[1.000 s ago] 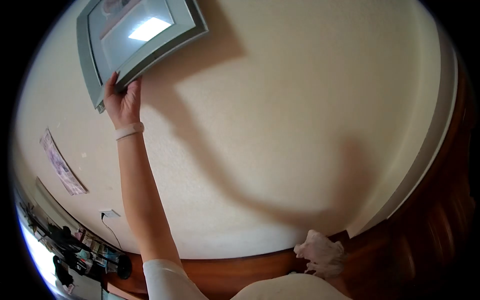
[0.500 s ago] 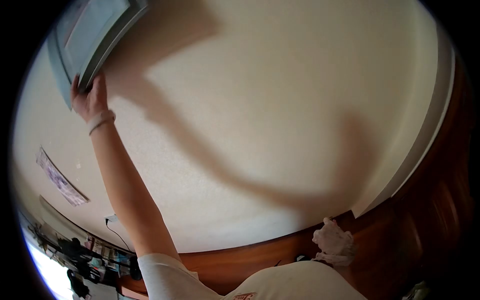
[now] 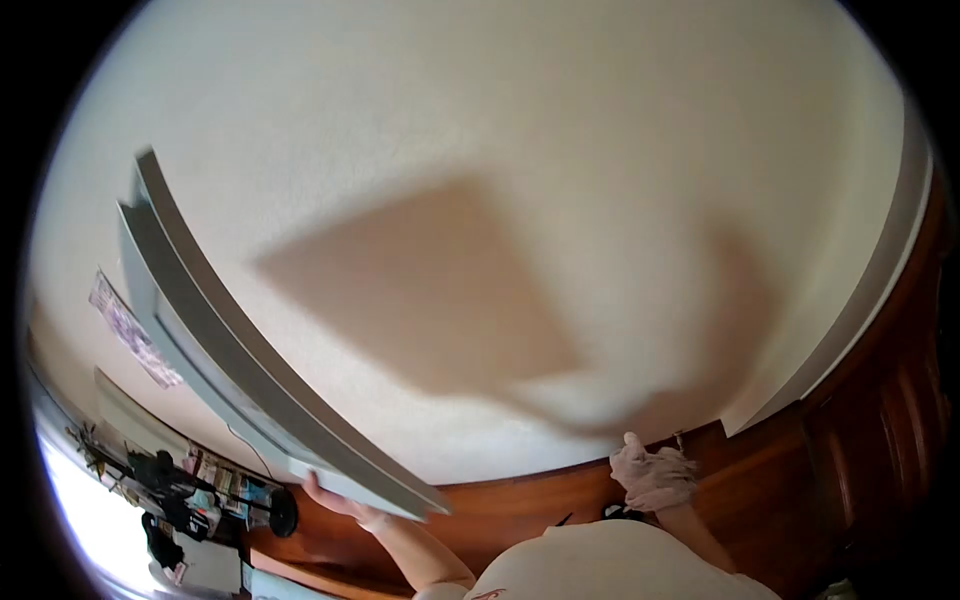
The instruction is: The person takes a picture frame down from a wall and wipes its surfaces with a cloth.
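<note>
Our left hand (image 3: 342, 499) grips the picture frame (image 3: 250, 370) near its lower end at eight o'clock, a one-handed hold that could let it tip, pale cloth (image 3: 662, 487) hiding how our right hand (image 3: 645, 465) closes

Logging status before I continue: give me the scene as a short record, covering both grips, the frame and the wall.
Left grip: holding the frame at its lower end
Right grip: at the pale cloth, which hides most of it; finger closure unclear
Frame pose: tilted, seen nearly edge-on
Wall: bears a blocky shadow; a print is at far left
</note>
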Tool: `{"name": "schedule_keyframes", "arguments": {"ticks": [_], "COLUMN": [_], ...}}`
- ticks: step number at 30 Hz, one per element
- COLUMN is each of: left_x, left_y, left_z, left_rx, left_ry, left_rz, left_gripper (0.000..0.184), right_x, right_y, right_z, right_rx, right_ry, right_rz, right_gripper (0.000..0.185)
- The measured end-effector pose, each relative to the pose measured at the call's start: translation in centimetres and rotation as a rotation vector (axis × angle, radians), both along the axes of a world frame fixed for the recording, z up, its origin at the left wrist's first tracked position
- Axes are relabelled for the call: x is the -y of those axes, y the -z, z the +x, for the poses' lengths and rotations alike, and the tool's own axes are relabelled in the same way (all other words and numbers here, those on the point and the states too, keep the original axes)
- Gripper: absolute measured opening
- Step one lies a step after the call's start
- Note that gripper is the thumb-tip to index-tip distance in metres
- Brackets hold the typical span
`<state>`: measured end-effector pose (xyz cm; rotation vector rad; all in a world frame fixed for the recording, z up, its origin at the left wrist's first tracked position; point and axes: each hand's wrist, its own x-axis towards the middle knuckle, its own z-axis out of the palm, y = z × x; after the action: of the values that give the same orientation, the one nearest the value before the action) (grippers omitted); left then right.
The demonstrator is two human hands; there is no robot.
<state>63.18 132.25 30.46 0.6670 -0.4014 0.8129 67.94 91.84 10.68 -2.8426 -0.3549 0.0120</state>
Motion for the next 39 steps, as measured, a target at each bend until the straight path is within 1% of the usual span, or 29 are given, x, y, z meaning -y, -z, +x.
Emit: {"name": "schedule_keyframes", "arguments": {"ticks": [2, 4, 5, 6, 8, 9, 10, 11, 12, 13, 17, 18, 19, 20, 21, 24, 25, 28, 29, 30, 31, 32, 33, 34, 35, 36, 37, 38, 39], "left_x": [2.4, 5.3, 5.1, 5.5, 5.7, 6.6, 5.9, 5.9, 5.9, 6.0, 5.7, 5.9, 6.1, 6.1, 5.7, 6.2, 6.4, 7.6, 8.0, 8.6, 9.3, 9.9, 10.6, 10.4, 9.9, 9.8, 9.9, 9.9, 9.7], "left_y": [2.1, 3.0, 4.8, 6.8, 8.8, 8.5, 9.6, 10.4, 11.0, 11.6, 13.5, 13.6, 13.6, 13.7, 14.5, 15.8, 16.1, 16.6, 17.1, 17.4, 17.6, 17.7, 17.9, 21.0, 26.5, 27.2, 27.1, 27.0, 26.7], "left_z": [-1.6, -3.2, -4.1, -4.9, -6.1, -6.5, -7.2, -7.6, -7.8, -8.0, -8.2, -7.9, -7.8, -7.7, -7.8, -7.5, -7.5, -7.2, -7.0, -6.9, -6.8, -6.8, -6.6, -6.7, -7.1, -7.3, -7.4, -7.5, -8.3], "left_rx": [0.027, 0.013, -0.069, -0.130, -0.224, -0.251, -0.265, -0.217, -0.167, -0.199, -0.205, -0.207, -0.271, -0.335, -0.267, -0.255, -0.314, -0.347, -0.363, -0.366, -0.410, -0.452, -0.484, -0.486, -0.242, -0.162, -0.092, -0.036, -0.354], "left_ry": [0.212, 0.426, 0.442, 0.291, 0.277, 0.256, 0.263, 0.317, 0.378, 0.370, 0.458, 0.464, 0.393, 0.322, 0.382, 0.411, 0.345, 0.366, 0.396, 0.401, 0.444, 0.488, 0.462, 0.471, 0.854, 0.999, 1.150, 1.298, 1.054], "left_rz": [-0.047, -0.172, -0.268, -0.339, -0.407, -0.471, -0.518, -0.560, -0.602, -0.611, -0.697, -0.697, -0.675, -0.653, -0.697, -0.728, -0.752, -0.693, -0.686, -0.690, -0.613, -0.535, -0.481, -0.480, -0.656, -0.693, -0.724, -0.746, -0.687], "left_gripper": [0.037, 0.038, 0.038, 0.041, 0.047, 0.052, 0.054, 0.060, 0.067, 0.066, 0.065, 0.065, 0.062, 0.058, 0.066, 0.066, 0.067, 0.069, 0.070, 0.070, 0.069, 0.069, 0.066, 0.066, 0.075, 0.079, 0.082, 0.086, 0.084], "right_x": [-0.3, -1.8, -2.0, -2.2, -3.4, -4.8, -6.0, -6.8, -6.8, -6.9, -6.2, -6.1, -6.0, -6.4, -6.3, -7.6, -8.5, -9.1, -9.2, -9.5, -9.8, -11.1, -11.6, -11.7, -11.9, -12.5, -12.3, -11.9, -11.9], "right_y": [1.7, 0.5, 0.3, 0.1, 0.7, -6.5, -8.8, -10.1, -10.7, -11.2, -10.9, -8.5, -6.1, -6.1, -6.1, -14.6, -17.5, -19.8, -19.0, -19.0, -18.9, -19.4, -19.7, -17.8, -14.2, -12.2, -12.5, -12.3, -12.1], "right_z": [-0.1, -0.3, -0.3, -0.3, 0.7, 1.4, 1.6, 1.4, 1.7, 2.0, 4.8, 5.4, 6.1, 6.3, 6.6, 6.2, 6.3, 7.0, 7.3, 7.4, 7.6, 8.0, 8.5, 9.7, 11.6, 12.5, 11.5, 10.9, 10.4], "right_rx": [-0.070, -0.141, -0.181, -0.222, -0.122, -0.146, -0.157, -0.224, -0.263, -0.297, 0.003, 0.035, 0.069, 0.103, 0.147, 0.216, -0.097, -0.101, 0.289, 0.481, 0.677, 0.125, -0.480, -0.473, 0.091, 0.595, 0.585, 0.582, 0.518], "right_ry": [-0.051, -0.162, -0.225, -0.287, -0.419, -0.618, -0.637, -0.441, -0.338, -0.233, -0.923, -0.955, -0.988, -1.019, -1.027, -1.025, -0.872, -0.734, -0.704, -0.686, -0.650, -0.440, -0.151, -0.144, -0.217, -0.271, -0.231, -0.232, -0.233], "right_rz": [-0.014, -0.009, -0.012, -0.013, 0.409, -0.130, -0.136, -0.033, 0.009, 0.054, 0.138, 0.164, 0.188, 0.212, 0.158, 0.042, 0.129, 0.045, 0.192, 0.263, 0.328, 1.009, 1.615, 1.616, 1.214, 0.748, 0.632, 0.628, 0.598], "right_gripper": [0.028, 0.024, 0.024, 0.026, 0.027, 0.029, 0.029, 0.031, 0.032, 0.033, 0.040, 0.041, 0.043, 0.044, 0.052, 0.070, 0.069, 0.067, 0.057, 0.053, 0.049, 0.046, 0.043, 0.043, 0.038, 0.033, 0.031, 0.031, 0.032]}}
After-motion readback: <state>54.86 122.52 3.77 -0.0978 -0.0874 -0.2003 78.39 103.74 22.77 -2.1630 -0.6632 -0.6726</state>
